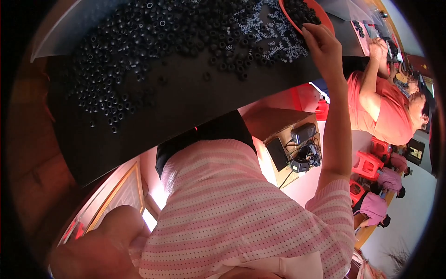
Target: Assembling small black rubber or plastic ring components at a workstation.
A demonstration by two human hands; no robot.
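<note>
Working at the orange bowl [324, 13] with the right hand [324, 49]

I have the right hand at the bowl's near rim, toward the worktop's [181, 93] right end. Its fingers bunch together, but I cannot tell whether the grip is closed on the rim or on a piece. Black pieces [302, 11] partly fill the bowl; silver springs [283, 39] and black rings [111, 56] lie loose to its left. My left hand is out of view. I judge the step to be handling at the bowl; next calls for a steady wrist, lest it tip.
</note>
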